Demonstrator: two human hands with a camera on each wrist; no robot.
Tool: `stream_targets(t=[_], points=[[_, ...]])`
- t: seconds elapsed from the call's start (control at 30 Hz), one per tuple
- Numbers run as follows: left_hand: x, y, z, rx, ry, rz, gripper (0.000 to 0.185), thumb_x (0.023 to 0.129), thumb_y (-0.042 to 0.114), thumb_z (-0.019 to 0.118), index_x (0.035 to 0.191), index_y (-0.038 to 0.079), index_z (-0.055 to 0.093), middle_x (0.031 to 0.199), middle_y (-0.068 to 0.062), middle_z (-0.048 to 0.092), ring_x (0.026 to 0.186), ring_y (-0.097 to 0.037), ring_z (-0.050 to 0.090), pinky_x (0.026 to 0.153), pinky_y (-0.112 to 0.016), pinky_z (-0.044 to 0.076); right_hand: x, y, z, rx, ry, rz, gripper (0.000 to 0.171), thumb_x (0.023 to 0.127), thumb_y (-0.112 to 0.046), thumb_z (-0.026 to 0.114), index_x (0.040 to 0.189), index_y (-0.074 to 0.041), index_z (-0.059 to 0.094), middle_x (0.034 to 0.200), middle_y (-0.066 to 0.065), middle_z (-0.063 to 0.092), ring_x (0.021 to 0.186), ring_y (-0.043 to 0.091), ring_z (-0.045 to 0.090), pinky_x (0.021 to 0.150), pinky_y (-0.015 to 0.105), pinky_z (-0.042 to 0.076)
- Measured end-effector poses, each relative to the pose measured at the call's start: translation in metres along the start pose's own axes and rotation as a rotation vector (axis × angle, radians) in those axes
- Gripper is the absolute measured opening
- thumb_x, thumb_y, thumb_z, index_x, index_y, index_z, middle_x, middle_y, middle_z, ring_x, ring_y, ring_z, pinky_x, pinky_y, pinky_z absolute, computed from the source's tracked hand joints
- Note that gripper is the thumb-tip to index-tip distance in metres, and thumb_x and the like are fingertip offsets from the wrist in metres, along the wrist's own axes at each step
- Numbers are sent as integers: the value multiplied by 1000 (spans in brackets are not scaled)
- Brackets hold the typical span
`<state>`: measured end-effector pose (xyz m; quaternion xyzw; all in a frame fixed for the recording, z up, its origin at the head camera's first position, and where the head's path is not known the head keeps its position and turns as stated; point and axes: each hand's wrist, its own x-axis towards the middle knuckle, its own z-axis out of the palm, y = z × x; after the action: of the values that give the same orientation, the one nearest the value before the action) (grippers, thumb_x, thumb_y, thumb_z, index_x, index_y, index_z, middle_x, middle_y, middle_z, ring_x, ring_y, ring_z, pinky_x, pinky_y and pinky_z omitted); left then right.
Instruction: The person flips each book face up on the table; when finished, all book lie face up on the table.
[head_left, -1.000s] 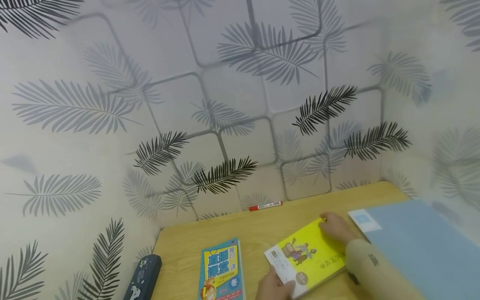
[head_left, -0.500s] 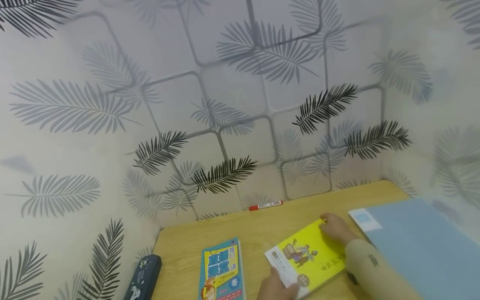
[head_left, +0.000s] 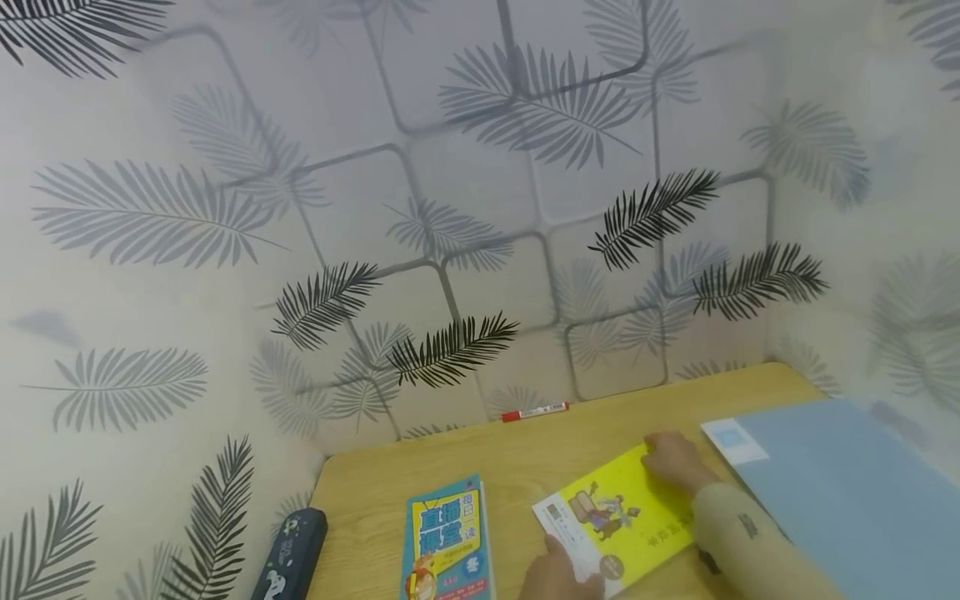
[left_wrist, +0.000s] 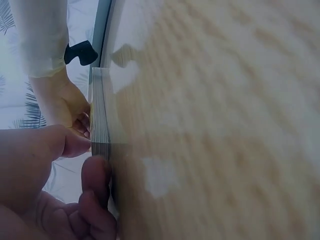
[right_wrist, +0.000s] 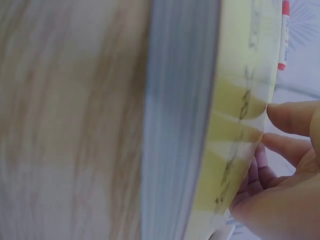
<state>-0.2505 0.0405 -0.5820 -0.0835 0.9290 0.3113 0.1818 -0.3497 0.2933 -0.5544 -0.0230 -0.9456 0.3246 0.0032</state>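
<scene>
A yellow book (head_left: 628,517) with a white band and drawn figures on its cover lies on the wooden table, turned at an angle. At its near-left corner is my left hand (head_left: 557,577). The left wrist view shows the left thumb at the cover's edge and the fingers (left_wrist: 95,175) against the page block (left_wrist: 101,112). My right hand (head_left: 677,461) holds the far-right corner. In the right wrist view, the right thumb (right_wrist: 292,117) and forefinger meet the cover's far edge, the other fingers curled behind; their undersides are hidden.
Left of the yellow book lies a blue book (head_left: 450,533) with a yellow title panel. A dark pencil case (head_left: 291,554) sits at the table's left edge. A red-capped marker (head_left: 536,412) lies along the wall, and a large flat blue sheet (head_left: 840,475) covers the right side.
The head view has shifted slightly. My left thumb has moved a little to the right along the book's near edge. Both hands stay at the same corners of the yellow book.
</scene>
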Motion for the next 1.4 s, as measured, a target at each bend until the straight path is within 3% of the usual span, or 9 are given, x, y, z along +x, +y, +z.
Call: stream_targets(t=[0.17,0.27,0.37,0.5,0.63,0.73,0.87,1.07,1.4], points=[[-11,6,-11,215,40,80,95,81,60,79,143,-6,51,105,-21,65,104,-40,64,93,-60,49,-4,1,0,-47,7,12,43,94,-3,58,130,19,53,130,41,54,125,58,48,105,66,39],[-15,10,-22,332,81,164,68,88,57,74,121,-1,66,84,-12,62,83,-29,63,81,-49,53,-8,2,1,-41,23,39,45,94,-6,59,132,18,52,132,40,53,126,58,47,106,67,38],[-11,12,-34,391,86,251,42,94,49,70,98,7,67,74,-4,57,69,-21,56,70,-41,52,-12,-1,0,-20,39,58,49,95,-9,62,136,16,50,133,39,52,125,57,47,106,67,38],[5,14,-47,463,135,385,36,97,42,68,112,9,69,85,-3,64,78,-20,62,75,-40,55,-19,-7,-7,-47,67,49,52,96,-13,64,138,14,48,128,37,54,119,55,51,102,67,41],[23,17,-59,475,277,487,40,94,37,74,121,8,67,90,-5,65,73,-19,63,67,-38,56,-26,-14,-17,-207,72,81,52,99,-23,64,133,13,49,111,31,62,97,46,61,87,61,51],[36,19,-66,440,314,476,43,92,34,77,125,8,65,96,-8,68,71,-19,62,63,-37,56,-33,-16,-23,-311,29,124,53,99,-34,66,125,11,54,96,22,64,77,33,61,69,51,55],[48,16,-69,409,262,415,50,92,31,77,133,6,62,112,-13,70,90,-26,69,78,-45,59,-46,-17,-25,-360,-82,135,49,96,-47,69,102,1,63,79,11,58,65,23,54,57,37,46],[54,15,-65,416,167,373,42,97,30,72,128,4,64,94,-12,69,79,-25,65,72,-44,58,-60,-21,-26,-455,-158,120,50,95,-58,64,79,-11,64,68,3,56,59,16,49,55,29,40],[57,17,-59,446,159,399,37,98,34,69,128,11,69,109,-10,71,97,-27,68,84,-48,57,-56,-30,-29,-571,-191,218,59,98,-60,58,86,-4,71,72,8,59,62,20,57,63,43,57]])
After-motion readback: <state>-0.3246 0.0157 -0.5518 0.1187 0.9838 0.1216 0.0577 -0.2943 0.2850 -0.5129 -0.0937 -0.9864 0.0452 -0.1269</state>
